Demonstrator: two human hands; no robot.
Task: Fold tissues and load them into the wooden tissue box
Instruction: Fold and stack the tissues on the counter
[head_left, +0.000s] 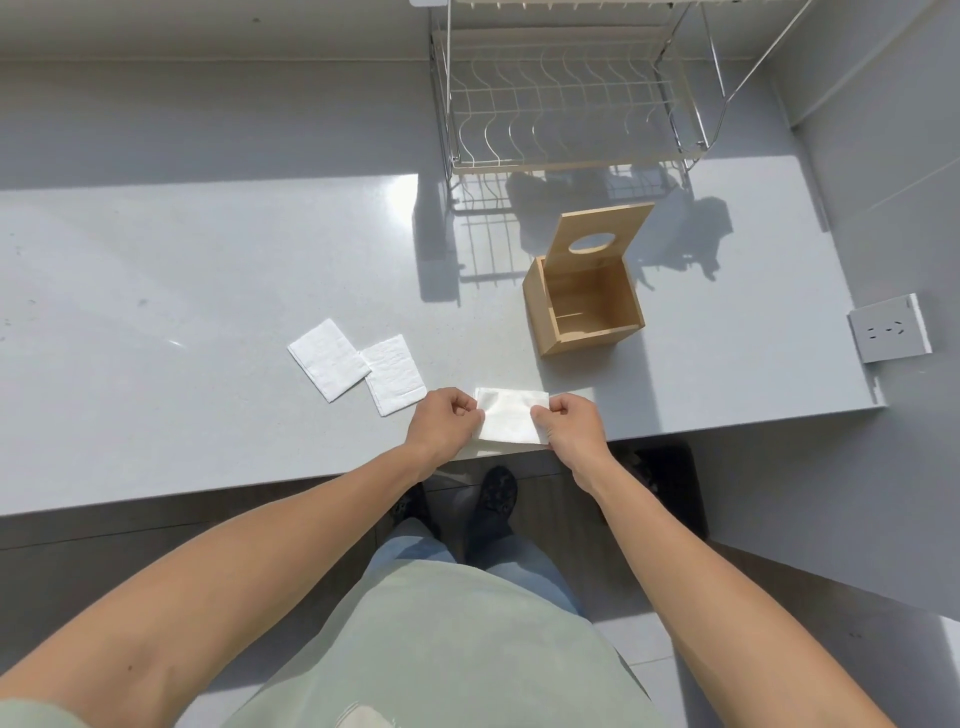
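Note:
A white tissue (511, 415) lies at the counter's near edge, pinched on both sides. My left hand (444, 423) grips its left edge and my right hand (571, 423) grips its right edge. Two more white tissues lie flat to the left, one (328, 358) partly overlapping the other (394, 374). The wooden tissue box (584, 306) stands beyond my right hand, its inside bare. Its lid (597, 234), with an oval hole, is tilted up at the back.
The grey counter (208, 291) runs left and right; its near edge is right under my hands. A wire dish rack (566, 104) stands behind the box. A wall socket (888, 330) sits at the right. My feet and the floor show below the edge.

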